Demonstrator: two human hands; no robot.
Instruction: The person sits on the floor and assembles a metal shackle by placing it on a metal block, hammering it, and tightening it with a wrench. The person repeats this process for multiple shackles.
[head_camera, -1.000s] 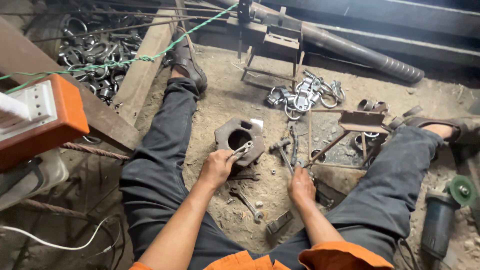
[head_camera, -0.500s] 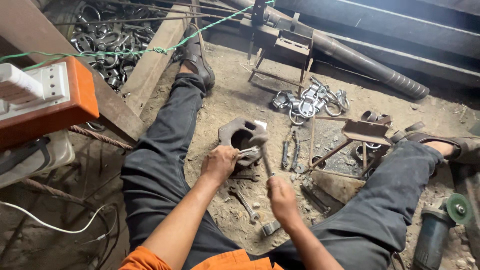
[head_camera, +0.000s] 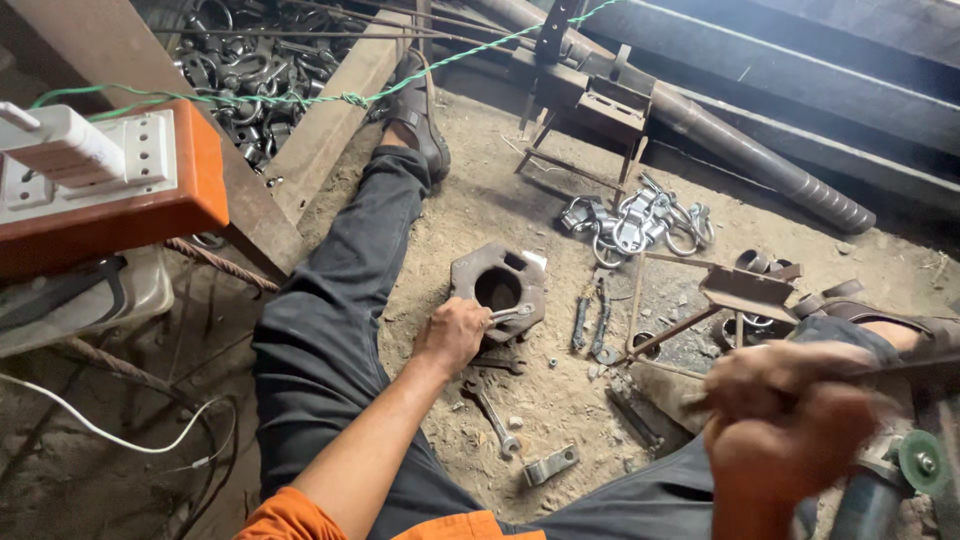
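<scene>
The left hand (head_camera: 455, 335) pinched a small metal clamp piece (head_camera: 512, 314), its long axis pointing right across the rusty ring block (head_camera: 497, 285) on the dirt between the legs. The right hand (head_camera: 790, 420), blurred, gripped a hammer handle (head_camera: 900, 368); it had swung rightward, nearer the camera.

Head view, steeply down, close over lap
</scene>
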